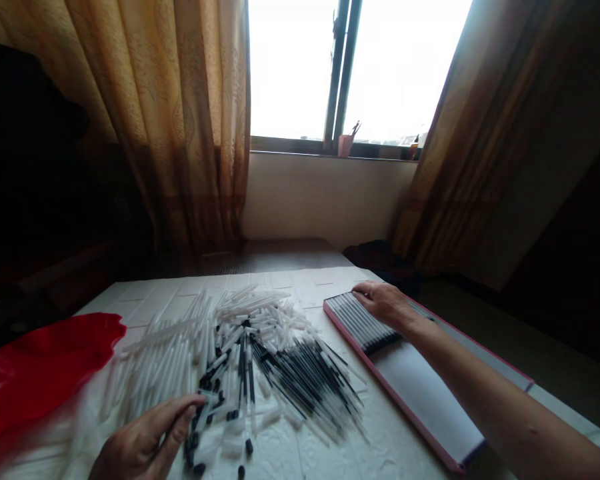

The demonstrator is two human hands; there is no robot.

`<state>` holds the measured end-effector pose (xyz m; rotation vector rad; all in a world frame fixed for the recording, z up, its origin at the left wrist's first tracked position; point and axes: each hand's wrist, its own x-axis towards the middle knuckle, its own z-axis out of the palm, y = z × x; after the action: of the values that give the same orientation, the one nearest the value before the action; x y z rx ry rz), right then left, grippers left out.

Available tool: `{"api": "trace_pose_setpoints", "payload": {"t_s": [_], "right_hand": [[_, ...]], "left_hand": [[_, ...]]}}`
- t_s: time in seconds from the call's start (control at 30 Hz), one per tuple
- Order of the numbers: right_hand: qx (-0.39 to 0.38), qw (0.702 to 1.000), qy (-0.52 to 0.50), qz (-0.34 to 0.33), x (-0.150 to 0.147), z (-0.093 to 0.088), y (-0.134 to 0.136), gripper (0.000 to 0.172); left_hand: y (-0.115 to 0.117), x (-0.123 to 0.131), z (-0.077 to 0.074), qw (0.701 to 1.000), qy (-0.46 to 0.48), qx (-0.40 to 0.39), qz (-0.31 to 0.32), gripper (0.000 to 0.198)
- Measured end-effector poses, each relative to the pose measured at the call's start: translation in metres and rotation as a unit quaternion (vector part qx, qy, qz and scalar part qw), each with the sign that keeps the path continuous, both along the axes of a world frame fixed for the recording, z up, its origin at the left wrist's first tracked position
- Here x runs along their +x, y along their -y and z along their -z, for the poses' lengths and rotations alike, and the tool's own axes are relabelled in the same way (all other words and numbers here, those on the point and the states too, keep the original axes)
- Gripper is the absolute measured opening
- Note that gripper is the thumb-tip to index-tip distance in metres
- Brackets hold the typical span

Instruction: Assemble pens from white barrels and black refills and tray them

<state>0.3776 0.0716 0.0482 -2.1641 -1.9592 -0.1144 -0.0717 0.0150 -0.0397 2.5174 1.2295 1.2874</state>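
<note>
My left hand point(145, 433) is low over the table, thumb and forefinger close together beside small black pen caps point(198, 469) and clear plastic pieces. Whatever its fingertips pinch is too small to make out. My right hand point(380, 301) reaches to the far end of a pink-edged shallow box point(430, 407), fingers closed over a row of pens point(353, 317) lying side by side. Its fingertips are partly hidden. Between my hands lie a fan of dark pen refills point(315, 377), a heap of clear white caps point(275, 320) and several translucent pen barrels point(163, 363).
A red scalloped plastic basin point(40, 367) is at the table's left edge. The white table covering point(345, 427) has a brick pattern. Behind are a dark surface point(290, 253), curtains point(190, 120) and a window sill with a pink cup point(345, 145) of pens.
</note>
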Motion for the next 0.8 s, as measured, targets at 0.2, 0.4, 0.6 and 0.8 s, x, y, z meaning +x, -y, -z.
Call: {"api": "trace_pose_setpoints", "payload": {"t_s": [0.2, 0.4, 0.6, 0.8], "right_hand": [[0.002, 0.985, 0.005, -0.173, -0.102, 0.002, 0.029, 0.023], [-0.034, 0.956, -0.001, -0.291, -0.168, 0.017, 0.054, 0.022], [-0.037, 0.943, -0.025, -0.329, -0.195, 0.036, 0.061, 0.023], [-0.029, 0.922, -0.059, -0.381, -0.207, 0.047, 0.069, 0.023]], "left_hand": [[0.005, 0.011, -0.023, 0.998, 0.022, 0.061, -0.003, 0.030], [0.004, 0.009, -0.025, 0.998, 0.002, 0.060, -0.021, 0.031], [-0.003, 0.003, -0.020, 0.997, -0.018, 0.053, -0.053, 0.025], [-0.013, -0.009, -0.016, 0.992, -0.059, 0.050, -0.102, 0.027]]}}
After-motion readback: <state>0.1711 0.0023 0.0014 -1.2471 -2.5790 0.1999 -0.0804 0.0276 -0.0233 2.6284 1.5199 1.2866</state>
